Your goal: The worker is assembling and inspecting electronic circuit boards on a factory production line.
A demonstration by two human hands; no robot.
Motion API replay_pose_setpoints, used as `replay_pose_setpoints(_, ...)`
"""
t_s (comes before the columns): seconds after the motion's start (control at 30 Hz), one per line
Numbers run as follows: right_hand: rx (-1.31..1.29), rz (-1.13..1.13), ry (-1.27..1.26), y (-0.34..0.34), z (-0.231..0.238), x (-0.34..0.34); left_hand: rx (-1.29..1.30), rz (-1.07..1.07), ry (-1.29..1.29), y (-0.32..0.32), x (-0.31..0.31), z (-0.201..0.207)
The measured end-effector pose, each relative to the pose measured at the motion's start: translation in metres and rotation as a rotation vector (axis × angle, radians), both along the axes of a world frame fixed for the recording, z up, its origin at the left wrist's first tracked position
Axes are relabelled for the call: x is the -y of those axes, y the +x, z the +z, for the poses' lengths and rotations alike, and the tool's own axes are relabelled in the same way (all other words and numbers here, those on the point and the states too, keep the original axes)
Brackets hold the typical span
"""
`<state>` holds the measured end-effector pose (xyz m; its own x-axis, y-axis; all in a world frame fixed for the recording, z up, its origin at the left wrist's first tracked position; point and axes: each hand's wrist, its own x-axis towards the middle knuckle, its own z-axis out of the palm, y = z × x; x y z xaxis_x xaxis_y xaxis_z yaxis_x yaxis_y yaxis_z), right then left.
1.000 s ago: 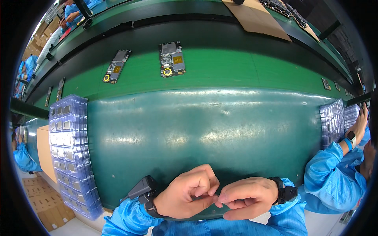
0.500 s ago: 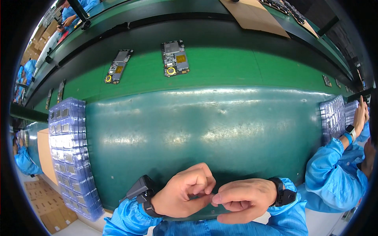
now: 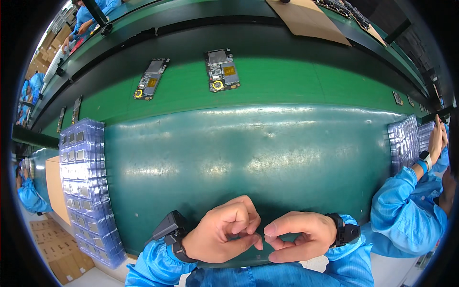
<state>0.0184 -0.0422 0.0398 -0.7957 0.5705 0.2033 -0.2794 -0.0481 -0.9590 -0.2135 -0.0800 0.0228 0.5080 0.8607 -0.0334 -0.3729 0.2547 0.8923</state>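
Observation:
My left hand [image 3: 222, 232] is held over the near edge of the green work mat [image 3: 239, 143], its fingers curled in and the thumb close against a finger. Whatever may be pinched there is too small or hidden to make out. Facing it, a short gap away, is my right hand [image 3: 301, 237], with bent fingers, thumb and fingertips apart, and nothing seen between them. Both wrists wear black strapped devices. Beyond the mat, two circuit boards [image 3: 222, 70] with yellow rings lie on a bright green belt [image 3: 277, 81].
At the left stands a stack of clear plastic trays [image 3: 83, 191] holding small grey pieces. More clear trays [image 3: 403, 143] are at the right, beside a co-worker's blue sleeve [image 3: 406, 210]. A cardboard sheet [image 3: 308, 21] lies on the far ledge.
My hands have drawn apart, and the right thumb has spread from its fingers. The circuit boards have shifted right along with the belt.

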Motion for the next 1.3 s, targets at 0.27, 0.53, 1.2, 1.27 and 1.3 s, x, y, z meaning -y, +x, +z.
replay_pose_setpoints(0.27,0.114,-0.124,0.223,-0.002,0.002,-0.003,0.054,-0.003,-0.063,0.000,0.003,-0.001)
replay_pose_setpoints(0.53,0.143,-0.345,0.748,-0.005,-0.005,-0.010,0.083,0.016,-0.041,0.001,0.004,-0.003)
replay_pose_setpoints(1.2,0.287,-0.315,0.709,-0.011,-0.008,-0.012,0.254,0.058,-0.299,-0.007,-0.003,-0.006)
replay_pose_setpoints(1.27,0.283,-0.318,0.698,-0.012,-0.010,-0.011,0.245,0.057,-0.318,-0.006,-0.003,-0.008)
replay_pose_setpoints(1.3,0.285,-0.323,0.688,-0.012,-0.011,-0.012,0.245,0.058,-0.318,-0.006,-0.003,-0.008)
